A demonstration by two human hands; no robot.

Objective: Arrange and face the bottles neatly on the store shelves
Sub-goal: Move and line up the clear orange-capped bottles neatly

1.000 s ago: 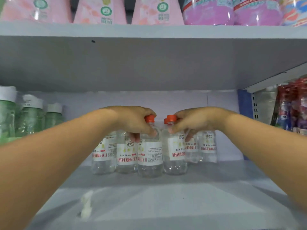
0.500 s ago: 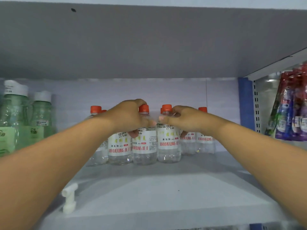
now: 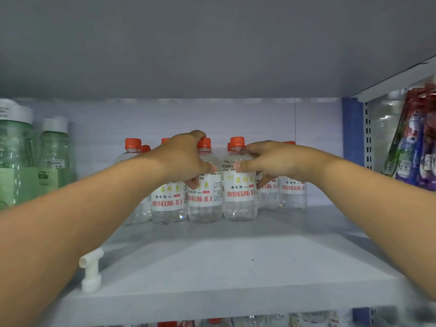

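Note:
Several clear bottles with orange caps and white labels in red lettering stand grouped at the back of the grey shelf. My left hand grips the shoulder of a front-row clear bottle, its orange cap showing past my fingers. My right hand grips the neighbouring clear bottle just below its cap. Both labels face forward. More bottles of the same kind stand behind and to either side, partly hidden by my hands and forearms.
Green bottles with white caps stand at the left. A small white plastic piece lies near the shelf's front left edge. Colourful packets hang beyond the blue upright at the right. The upper shelf's underside hangs low overhead.
My view has dropped lower, so the upper shelf of pink bottles left the frame. Both hands have slid from the caps down onto the bottles' shoulders; the bottles stay in place.

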